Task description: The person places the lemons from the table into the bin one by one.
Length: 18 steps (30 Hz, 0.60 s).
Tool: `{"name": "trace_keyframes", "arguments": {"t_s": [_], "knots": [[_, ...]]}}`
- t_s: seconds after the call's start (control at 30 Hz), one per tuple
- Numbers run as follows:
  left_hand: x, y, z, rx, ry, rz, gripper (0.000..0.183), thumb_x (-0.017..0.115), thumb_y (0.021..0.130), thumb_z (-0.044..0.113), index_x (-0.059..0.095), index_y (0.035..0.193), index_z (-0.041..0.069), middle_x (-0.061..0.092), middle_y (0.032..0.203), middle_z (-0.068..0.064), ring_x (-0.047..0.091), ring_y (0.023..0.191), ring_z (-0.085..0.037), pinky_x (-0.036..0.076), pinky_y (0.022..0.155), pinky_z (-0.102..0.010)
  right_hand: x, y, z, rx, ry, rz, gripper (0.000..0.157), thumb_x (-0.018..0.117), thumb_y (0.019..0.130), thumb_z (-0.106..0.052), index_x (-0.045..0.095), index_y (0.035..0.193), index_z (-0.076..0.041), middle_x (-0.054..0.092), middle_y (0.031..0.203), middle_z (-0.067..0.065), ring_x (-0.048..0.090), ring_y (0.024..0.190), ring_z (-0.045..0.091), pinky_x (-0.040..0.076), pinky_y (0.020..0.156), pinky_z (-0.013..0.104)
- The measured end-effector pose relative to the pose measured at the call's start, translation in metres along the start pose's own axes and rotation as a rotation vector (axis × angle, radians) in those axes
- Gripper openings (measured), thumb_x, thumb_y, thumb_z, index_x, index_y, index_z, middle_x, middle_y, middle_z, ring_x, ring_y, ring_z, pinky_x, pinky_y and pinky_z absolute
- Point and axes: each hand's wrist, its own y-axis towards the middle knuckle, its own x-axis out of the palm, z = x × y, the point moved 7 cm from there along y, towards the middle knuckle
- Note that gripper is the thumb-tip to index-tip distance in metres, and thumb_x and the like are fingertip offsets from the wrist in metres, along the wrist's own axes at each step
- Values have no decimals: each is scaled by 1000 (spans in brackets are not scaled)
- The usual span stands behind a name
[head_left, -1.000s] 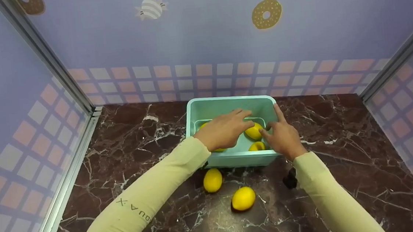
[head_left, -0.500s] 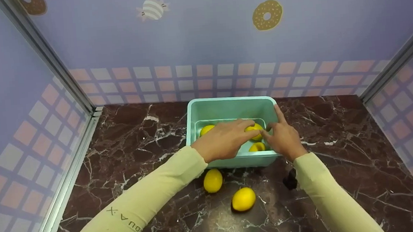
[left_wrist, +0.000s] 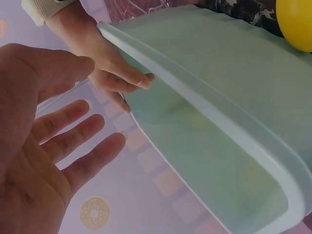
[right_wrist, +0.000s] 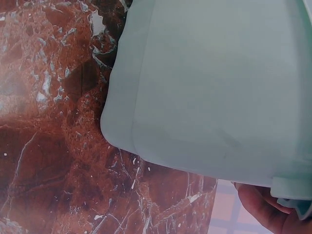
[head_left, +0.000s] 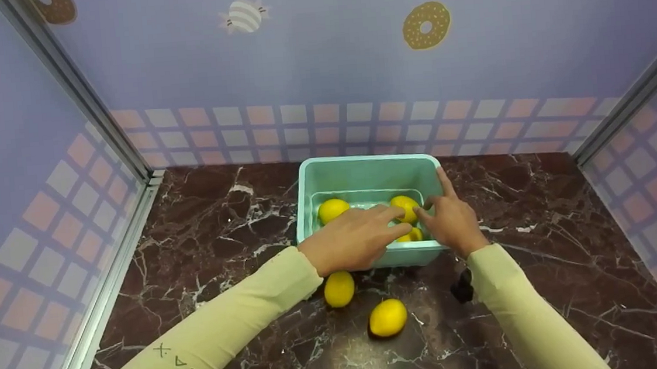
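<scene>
A mint-green plastic bin [head_left: 367,158] stands on the table, and one lemon [head_left: 333,209] lies at its back left. Two more lie at its right end, a back lemon [head_left: 405,206] and a front lemon [head_left: 416,235] partly hidden. My left hand [head_left: 347,240] hovers over the bin's front rim, fingers spread and slightly bent. In the left wrist view the left palm [left_wrist: 29,180] holds nothing. My right hand [head_left: 454,220] grips the bin's right rim, thumb on the inner side. The right wrist view shows its fingers [right_wrist: 261,207] curled under the rim.
Two lemons lie on the dark marbled table [head_left: 221,240] before the bin: a nearer lemon [head_left: 388,317] and another lemon [head_left: 339,290] close to the bin's front wall. Patterned panels [head_left: 319,62] rise behind and at both sides.
My left hand has drawn back from inside the bin toward its front rim, uncovering the back-left lemon. The right hand keeps its place on the rim.
</scene>
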Motion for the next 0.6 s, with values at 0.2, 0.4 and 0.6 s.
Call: {"name": "trace_keyframes", "arguments": {"t_s": [0.2,0.4,0.6], "knots": [[1,-9,7,17,33,14,30,59,91,15,56,121,18,55,126,-1,59,98,-18,54,67,-29,0,-1,-1,-2,6,0,39,56,95,-40,70,101,-5,6,164,7,63,75,32,48,72,47],[2,-18,14,31,54,39,21,58,92,15,57,112,17,57,117,-1,56,82,-17,49,59,-28,0,-3,1,10,-4,-14,41,55,95,-42,70,105,-4,5,164,6,63,79,33,49,74,48],[4,-25,19,39,51,21,27,60,91,16,58,117,19,58,121,0,59,87,-17,51,63,-28,0,-2,0,12,1,-19,41,55,95,-41,70,105,-5,5,164,6,64,83,35,48,76,49]]}}
